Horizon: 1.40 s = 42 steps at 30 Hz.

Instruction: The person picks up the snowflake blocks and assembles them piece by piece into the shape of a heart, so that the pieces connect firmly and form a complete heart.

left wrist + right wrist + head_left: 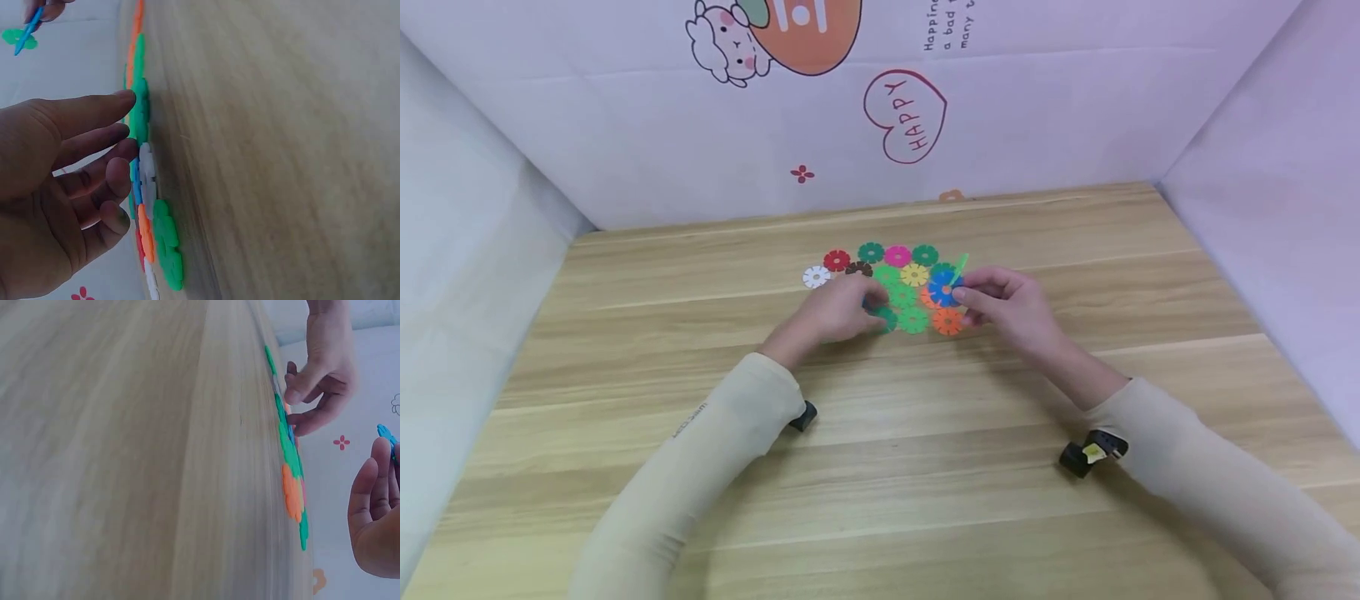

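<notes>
My right hand (1011,307) pinches a blue notched plastic disc (940,292), with a light green disc (961,267) slotted into it at an angle. This joined pair is above the table in the left wrist view, where the blue disc (29,31) shows edge-on. Over the left part of a group of flat, flower-like discs, my left hand (842,307) hangs with loosely bent fingers. Thumb and fingertips stand apart in the left wrist view, the hand (69,181) gripping nothing visible and close to the green discs (141,112). Some discs are hidden beneath it.
Loose discs lie on the wooden table (887,467), among them white (816,277), red (837,260), pink (897,256), yellow (914,275) and orange (947,322) ones. A printed white backdrop (1037,117) rises behind the table. Both wrists carry small black cameras.
</notes>
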Tool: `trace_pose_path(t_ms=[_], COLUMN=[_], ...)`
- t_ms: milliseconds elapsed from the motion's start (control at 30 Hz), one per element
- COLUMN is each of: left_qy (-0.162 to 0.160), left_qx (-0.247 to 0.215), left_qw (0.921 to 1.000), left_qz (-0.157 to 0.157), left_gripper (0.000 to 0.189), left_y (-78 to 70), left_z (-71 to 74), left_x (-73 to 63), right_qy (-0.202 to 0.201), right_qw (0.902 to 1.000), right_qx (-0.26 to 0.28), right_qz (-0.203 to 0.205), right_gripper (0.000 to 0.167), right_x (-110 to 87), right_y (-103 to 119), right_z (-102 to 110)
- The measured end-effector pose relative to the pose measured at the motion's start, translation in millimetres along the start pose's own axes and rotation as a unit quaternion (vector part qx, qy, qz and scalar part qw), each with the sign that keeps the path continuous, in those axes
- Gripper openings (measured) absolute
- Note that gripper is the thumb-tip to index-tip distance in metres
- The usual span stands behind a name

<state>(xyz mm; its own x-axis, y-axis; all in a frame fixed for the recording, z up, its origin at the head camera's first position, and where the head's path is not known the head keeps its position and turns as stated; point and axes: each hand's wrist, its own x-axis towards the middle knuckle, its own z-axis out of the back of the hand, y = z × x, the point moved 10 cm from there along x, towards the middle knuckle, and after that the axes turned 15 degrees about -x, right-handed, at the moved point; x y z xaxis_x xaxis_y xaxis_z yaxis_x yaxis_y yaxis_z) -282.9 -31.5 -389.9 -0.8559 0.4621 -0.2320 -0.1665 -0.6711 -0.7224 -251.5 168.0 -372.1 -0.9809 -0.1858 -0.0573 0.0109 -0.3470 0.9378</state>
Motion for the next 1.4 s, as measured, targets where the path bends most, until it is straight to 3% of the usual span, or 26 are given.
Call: trace_pose_path(t_ms=[167, 500, 633, 767, 867, 933, 1167, 1267, 1400], left_qy=[0.012, 0.002, -0.017, -0.058, -0.093, -0.113, -0.138, -0.144, -0.156], left_qx=[0.038, 0.043, 0.004, -0.071, -0.137, -0.188, -0.344, -0.372, -0.366], left_qw=[0.9992, 0.9991, 0.9998, 0.9958, 0.986, 0.9749, 0.9241, 0.908, 0.9017], left_qz=[0.0, 0.003, 0.003, -0.001, -0.019, -0.036, -0.093, -0.128, -0.169], left_gripper=[0.043, 0.04, 0.032, 0.023, 0.02, 0.019, 0.022, 0.021, 0.019], left_y=[-1.0, -3.0, -1.4, 2.1, 2.8, 2.6, -5.3, -11.9, -19.6], left_z=[-3.1, -2.7, 0.8, 12.7, 25.0, 31.6, 45.7, 50.5, 55.1], left_x=[3.3, 4.1, 0.4, -6.2, -13.1, -18.7, -38.4, -44.9, -52.1], right_qy=[0.011, 0.026, 0.03, 0.033, 0.033, 0.036, 0.055, 0.061, 0.066], right_qw=[0.9995, 0.9989, 0.999, 0.9989, 0.9989, 0.9989, 0.9982, 0.9981, 0.9978], right_qx=[-0.027, -0.039, -0.032, -0.033, -0.033, -0.027, -0.022, -0.009, 0.007], right_qz=[-0.014, 0.0, -0.005, -0.008, -0.01, -0.009, -0.003, 0.001, 0.008], right_gripper=[0.016, 0.022, 0.022, 0.025, 0.024, 0.019, 0.015, 0.013, 0.01], right_x=[-2.7, -7.4, -7.1, -6.5, -5.6, -4.8, -1.2, -0.8, -0.1], right_y=[-4, -4, -5, -3, 0, 2, 11, 16, 21], right_z=[4, 6, 3, 0, -3, -6, -19, -24, -29])
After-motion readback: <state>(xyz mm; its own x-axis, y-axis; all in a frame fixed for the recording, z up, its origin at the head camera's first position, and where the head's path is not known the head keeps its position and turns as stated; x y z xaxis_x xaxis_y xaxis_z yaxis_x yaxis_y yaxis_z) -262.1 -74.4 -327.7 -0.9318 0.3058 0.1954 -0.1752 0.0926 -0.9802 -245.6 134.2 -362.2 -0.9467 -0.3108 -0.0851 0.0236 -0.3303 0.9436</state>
